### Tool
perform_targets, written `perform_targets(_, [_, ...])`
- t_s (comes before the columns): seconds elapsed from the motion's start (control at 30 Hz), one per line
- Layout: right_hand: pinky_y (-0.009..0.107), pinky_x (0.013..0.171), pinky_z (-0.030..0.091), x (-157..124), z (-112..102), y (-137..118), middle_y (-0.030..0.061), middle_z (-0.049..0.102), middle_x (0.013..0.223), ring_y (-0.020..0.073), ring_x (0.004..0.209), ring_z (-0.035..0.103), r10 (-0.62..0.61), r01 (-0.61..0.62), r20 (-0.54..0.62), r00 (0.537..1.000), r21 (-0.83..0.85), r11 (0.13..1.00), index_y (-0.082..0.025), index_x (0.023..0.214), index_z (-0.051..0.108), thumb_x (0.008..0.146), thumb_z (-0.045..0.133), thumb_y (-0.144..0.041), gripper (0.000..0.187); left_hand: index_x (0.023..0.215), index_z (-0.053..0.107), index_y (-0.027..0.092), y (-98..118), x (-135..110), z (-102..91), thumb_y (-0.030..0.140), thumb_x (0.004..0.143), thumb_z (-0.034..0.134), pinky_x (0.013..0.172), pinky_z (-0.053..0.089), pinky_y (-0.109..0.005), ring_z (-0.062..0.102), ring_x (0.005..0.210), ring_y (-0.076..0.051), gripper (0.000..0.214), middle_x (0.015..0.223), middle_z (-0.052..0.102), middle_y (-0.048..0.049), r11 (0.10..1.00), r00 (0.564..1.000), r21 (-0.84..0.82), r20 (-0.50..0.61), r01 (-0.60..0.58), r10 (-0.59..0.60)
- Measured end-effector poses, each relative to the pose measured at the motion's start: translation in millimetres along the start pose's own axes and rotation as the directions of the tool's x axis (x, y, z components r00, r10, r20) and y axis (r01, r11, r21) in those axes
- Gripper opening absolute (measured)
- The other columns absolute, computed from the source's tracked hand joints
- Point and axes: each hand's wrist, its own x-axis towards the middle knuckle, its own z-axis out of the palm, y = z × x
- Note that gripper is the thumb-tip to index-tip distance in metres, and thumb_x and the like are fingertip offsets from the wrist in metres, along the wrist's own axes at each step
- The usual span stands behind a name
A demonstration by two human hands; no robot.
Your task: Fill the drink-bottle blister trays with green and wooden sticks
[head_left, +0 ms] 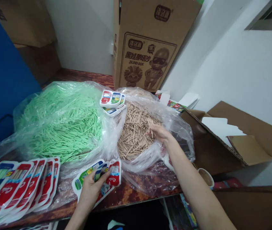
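My left hand (91, 188) grips a printed cola package (115, 172), red, green and blue with a white border, near the table's front edge. Thumb and fingers pinch its top, where a flap bends up. My right hand (159, 133) reaches into a clear plastic bag full of thin brown sticks (136, 134). Its fingers are closed on some of these sticks at the right side of the heap; the fingertips are partly hidden. To the left lies another clear bag, filled with light green sticks (66, 124).
Overlapping cola packages (23, 188) with sticks inside lie at front left. More small packages (113, 99) rest between the bags. A tall printed carton (148, 48) stands behind. An open cardboard box (222, 140) and a cup (206, 178) are on the right.
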Motion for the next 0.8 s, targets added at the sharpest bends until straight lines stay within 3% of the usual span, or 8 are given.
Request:
perform_targets(0.2, [0.030, 0.062, 0.059, -3, 10, -3, 0.0037, 0.068, 0.065, 0.0165, 0.063, 0.069, 0.058, -0.072, 0.085, 0.995, 0.166, 0.984, -0.018, 0.070, 0.052, 0.082, 0.059, -0.013, 0.014, 0.064, 0.070, 0.016, 6, -5, 5.5, 0.040, 0.062, 0.077, 0.059, 0.048, -0.025, 0.059, 0.057, -0.018, 0.025, 0.060, 0.068, 0.0004, 1.000, 1.000, 0.009, -0.003, 0.015, -0.015])
perform_targets(0.37, [0.025, 0.059, 0.057, -1, 15, -1, 0.0007, 0.064, 0.061, 0.0125, 0.056, 0.065, 0.018, -0.030, 0.069, 0.997, 0.178, 0.984, -0.018, 0.071, 0.052, 0.080, 0.059, -0.009, 0.014, 0.063, 0.069, 0.017, 6, -5, 5.7, 0.039, 0.062, 0.076, 0.060, 0.048, -0.025, 0.059, 0.057, -0.017, 0.024, 0.061, 0.068, 0.0009, 1.000, 1.000, 0.019, -0.006, 0.014, -0.014])
perform_targets(0.6, [0.020, 0.046, 0.045, 4, 18, 1, -0.0049, 0.056, 0.050, 0.0105, 0.044, 0.054, -0.067, 0.055, -0.103, 0.992, -0.109, 0.993, -0.019, 0.068, 0.052, 0.077, 0.054, -0.009, 0.014, 0.067, 0.069, 0.016, 7, -4, 6.1, 0.041, 0.065, 0.074, 0.065, 0.050, -0.028, 0.060, 0.061, -0.018, 0.026, 0.066, 0.070, -0.0008, 0.997, 0.998, 0.075, 0.053, 0.022, -0.026])
perform_targets(0.7, [0.020, 0.051, 0.044, -1, 15, -8, -0.0056, 0.055, 0.053, 0.0099, 0.048, 0.052, -0.163, 0.125, -0.157, 0.974, -0.227, 0.966, -0.020, 0.065, 0.050, 0.077, 0.051, -0.011, 0.016, 0.069, 0.070, 0.015, 3, -3, 5.5, 0.041, 0.065, 0.075, 0.064, 0.050, -0.027, 0.060, 0.062, -0.018, 0.026, 0.065, 0.069, -0.0006, 0.998, 0.998, 0.052, 0.054, 0.038, -0.041])
perform_targets(0.8, [0.020, 0.056, 0.045, -23, 22, -16, -0.0046, 0.057, 0.058, 0.0105, 0.054, 0.054, -0.217, 0.173, -0.133, 0.967, -0.279, 0.945, -0.021, 0.067, 0.051, 0.079, 0.050, -0.014, 0.014, 0.068, 0.068, 0.015, 3, -3, -0.3, 0.037, 0.063, 0.078, 0.064, 0.049, -0.026, 0.060, 0.061, -0.017, 0.024, 0.063, 0.067, 0.0006, 0.994, 0.994, -0.053, 0.066, 0.096, -0.092])
